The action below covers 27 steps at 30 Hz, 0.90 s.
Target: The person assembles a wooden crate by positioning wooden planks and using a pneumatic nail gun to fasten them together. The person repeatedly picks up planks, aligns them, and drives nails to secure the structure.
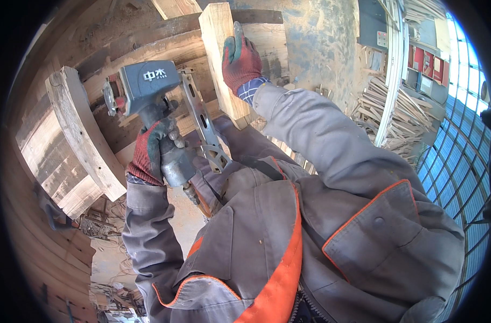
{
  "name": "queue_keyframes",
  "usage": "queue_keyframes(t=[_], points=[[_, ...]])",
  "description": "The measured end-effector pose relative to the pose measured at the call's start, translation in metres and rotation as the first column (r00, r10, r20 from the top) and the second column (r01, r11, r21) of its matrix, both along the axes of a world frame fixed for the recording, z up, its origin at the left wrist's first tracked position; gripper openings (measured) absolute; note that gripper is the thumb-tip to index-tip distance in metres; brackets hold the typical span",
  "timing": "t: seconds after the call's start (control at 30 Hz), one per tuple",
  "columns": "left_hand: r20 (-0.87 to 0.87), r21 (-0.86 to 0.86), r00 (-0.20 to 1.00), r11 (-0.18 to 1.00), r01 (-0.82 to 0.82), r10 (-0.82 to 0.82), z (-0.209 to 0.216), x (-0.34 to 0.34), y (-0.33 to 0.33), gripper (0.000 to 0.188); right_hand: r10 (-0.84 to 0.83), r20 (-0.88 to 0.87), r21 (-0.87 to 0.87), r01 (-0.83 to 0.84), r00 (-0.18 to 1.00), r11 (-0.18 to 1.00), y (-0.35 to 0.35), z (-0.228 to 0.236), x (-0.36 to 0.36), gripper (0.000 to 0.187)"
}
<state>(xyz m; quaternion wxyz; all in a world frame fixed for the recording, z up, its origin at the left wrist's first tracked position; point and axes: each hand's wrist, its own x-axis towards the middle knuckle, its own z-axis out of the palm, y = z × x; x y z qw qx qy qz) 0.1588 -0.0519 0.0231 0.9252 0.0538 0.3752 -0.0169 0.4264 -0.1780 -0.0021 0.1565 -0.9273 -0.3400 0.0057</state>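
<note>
My left hand [150, 149], in a red and dark grey-green glove, wraps round the grip of a blue-grey pneumatic nail gun [148, 81]. The gun's long metal magazine [198, 110] slants down on its right side, and a hose fitting [191, 192] sits at the end of the grip. My right hand [241, 62], gloved the same way, grips the right side of a thick pale wooden block [216, 48]. The block lies across several planks [170, 49] of a wooden pallet-like frame. Its near end reaches toward my lap.
A second wooden block [81, 126] lies across the planks on the left. Scrap wood [390, 113] is piled on the floor at the right, beside a pale upright post [391, 75]. Beyond it stands a barred window wall [463, 124]. More loose scraps [103, 218] lie at lower left.
</note>
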Motion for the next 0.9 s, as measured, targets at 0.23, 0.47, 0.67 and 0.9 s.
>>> queue_keyframes(t=[0.23,0.47,0.67,0.9], points=[[0.041,-0.032,0.996,0.997,0.077,-0.075,-0.009,0.002,-0.027,0.010,-0.022,-0.039,-0.022,0.022,0.999,1.000,0.001,0.004,-0.001,0.060],[0.092,-0.060,0.994,0.996,0.069,-0.063,-0.006,0.005,-0.037,0.010,-0.019,-0.006,-0.010,0.019,1.000,1.000,0.000,-0.004,0.002,0.062],[0.033,0.065,0.990,0.989,0.134,-0.136,0.004,0.010,-0.037,0.021,-0.068,-0.115,-0.046,0.063,0.991,0.997,0.002,0.005,0.000,0.059],[0.045,0.064,0.987,0.986,0.154,-0.157,0.006,-0.013,-0.038,0.014,-0.073,-0.094,-0.023,0.071,0.993,0.997,0.006,0.008,-0.001,0.059]])
